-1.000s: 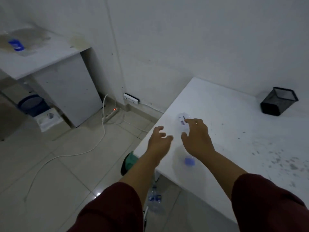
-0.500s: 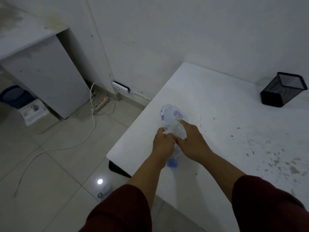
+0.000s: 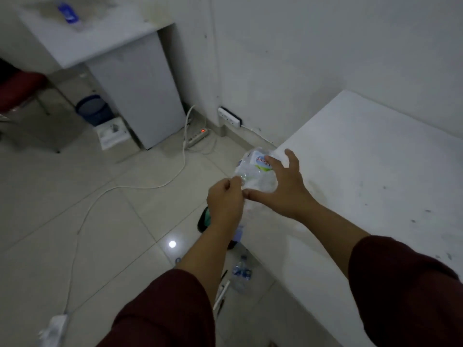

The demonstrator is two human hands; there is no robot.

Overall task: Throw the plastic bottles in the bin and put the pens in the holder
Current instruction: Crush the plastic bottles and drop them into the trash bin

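A crumpled clear plastic bottle point(image 3: 253, 171) with a white label is held in the air over the left corner of the white table point(image 3: 375, 171). My left hand point(image 3: 225, 199) is shut around its middle. My right hand point(image 3: 283, 186) rests against the bottle's right side with its fingers spread apart. The bottle's blue cap point(image 3: 239, 232) shows below my left wrist. Another plastic bottle point(image 3: 240, 271) lies on the floor under the table edge, next to a white pen point(image 3: 221, 294). A blue bin point(image 3: 94, 110) stands under the far desk. The pen holder is out of view.
A dark container with a green lining point(image 3: 204, 219) sits on the floor beneath the table corner. A power strip point(image 3: 198, 136) and a long white cable point(image 3: 120, 189) lie across the tiles. A blue-labelled bottle point(image 3: 69, 13) lies on the far desk. A red chair point(image 3: 20, 83) stands at left.
The bottle has been lifted off the table and carried left past its corner. My right hand has spread its fingers. The view has swung left, and the black mesh holder has left the frame.
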